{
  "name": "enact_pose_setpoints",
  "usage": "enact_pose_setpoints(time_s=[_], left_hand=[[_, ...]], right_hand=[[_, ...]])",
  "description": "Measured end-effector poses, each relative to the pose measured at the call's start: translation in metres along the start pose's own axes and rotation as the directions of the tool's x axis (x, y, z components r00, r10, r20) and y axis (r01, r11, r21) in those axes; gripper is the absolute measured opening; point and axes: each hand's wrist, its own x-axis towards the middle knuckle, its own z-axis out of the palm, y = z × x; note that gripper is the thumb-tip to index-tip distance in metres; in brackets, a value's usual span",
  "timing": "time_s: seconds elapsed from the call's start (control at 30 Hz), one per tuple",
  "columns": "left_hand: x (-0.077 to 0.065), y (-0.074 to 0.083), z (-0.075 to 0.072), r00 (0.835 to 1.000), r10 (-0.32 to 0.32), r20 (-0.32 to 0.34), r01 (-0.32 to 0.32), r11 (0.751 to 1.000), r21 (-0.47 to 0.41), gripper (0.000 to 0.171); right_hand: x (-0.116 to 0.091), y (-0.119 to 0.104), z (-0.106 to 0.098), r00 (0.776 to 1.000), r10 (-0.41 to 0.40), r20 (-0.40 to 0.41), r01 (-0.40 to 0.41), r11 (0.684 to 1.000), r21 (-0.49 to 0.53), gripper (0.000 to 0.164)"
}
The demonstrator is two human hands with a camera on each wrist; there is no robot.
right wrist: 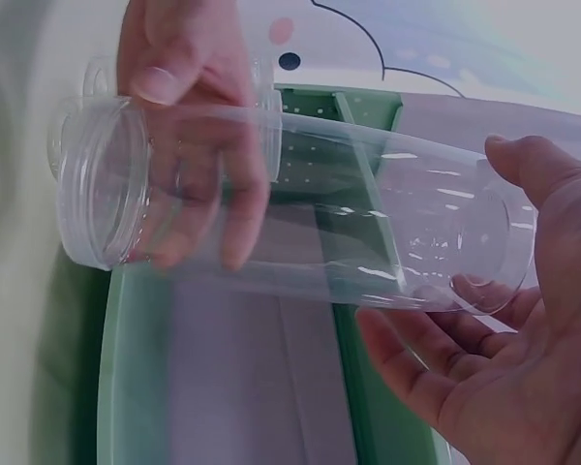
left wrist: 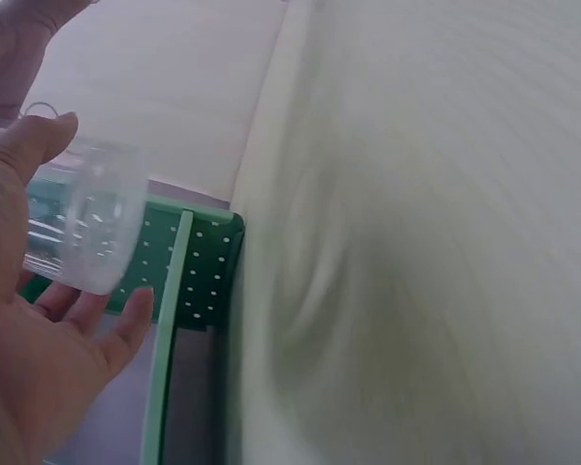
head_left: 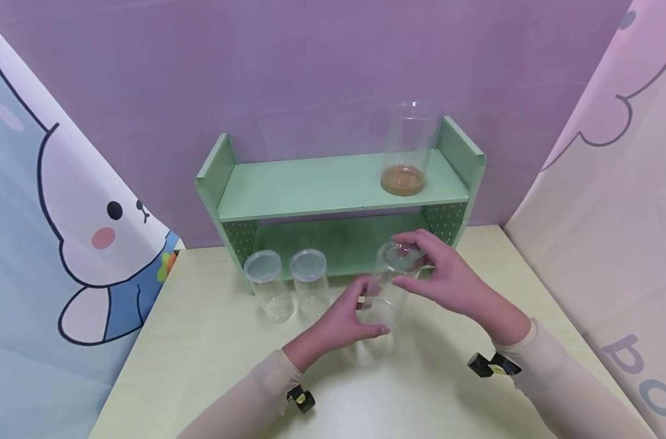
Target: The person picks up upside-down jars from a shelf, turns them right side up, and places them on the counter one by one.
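Note:
Between both hands is a clear plastic jar [head_left: 384,296], turned bottom end up and slightly tilted, close over the table. Its frosted lid [right wrist: 89,184] faces the table side. My left hand [head_left: 340,320] wraps around the lower, lid end, thumb on the near side and fingers on the far side, seen through the wall in the right wrist view. My right hand [head_left: 448,274] grips the upper end from the right, with thumb and fingers curled on opposite sides of the rounded base. Nothing shows inside the jar.
A green two-tier shelf [head_left: 305,186] stands behind the hands on the pale table [head_left: 201,353]. On its upper board, at right, is a tall clear jar [head_left: 404,149] with a brown lower end. Left of the hands stand two grey-lidded clear jars, one [head_left: 270,289] beside the other [head_left: 311,286].

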Motion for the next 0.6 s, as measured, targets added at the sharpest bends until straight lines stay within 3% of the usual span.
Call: enact_pose_setpoints(time_s=[0.17,0.37,0.47,0.6], left_hand=[[0.001,-0.007,0.0,1.0,0.0,0.001,0.0,1.0,-0.025,0.092],[0.001,-0.01,-0.004,0.998,0.008,-0.068,-0.014,0.996,-0.088,0.09],[0.001,-0.009,-0.006,0.995,0.02,-0.094,-0.034,0.988,-0.148,0.089],[0.003,-0.007,-0.01,0.99,0.062,-0.127,-0.093,0.961,-0.26,0.085]], right_hand=[[-0.001,0.003,-0.006,1.0,-0.016,-0.026,0.017,0.999,0.042,0.064],[-0.006,0.011,-0.015,0.998,0.0,-0.07,0.01,0.988,0.154,0.062],[-0.012,0.02,-0.02,0.996,0.02,-0.083,0.001,0.971,0.239,0.061],[-0.02,0.034,-0.027,0.998,0.026,-0.057,-0.001,0.919,0.394,0.058]])
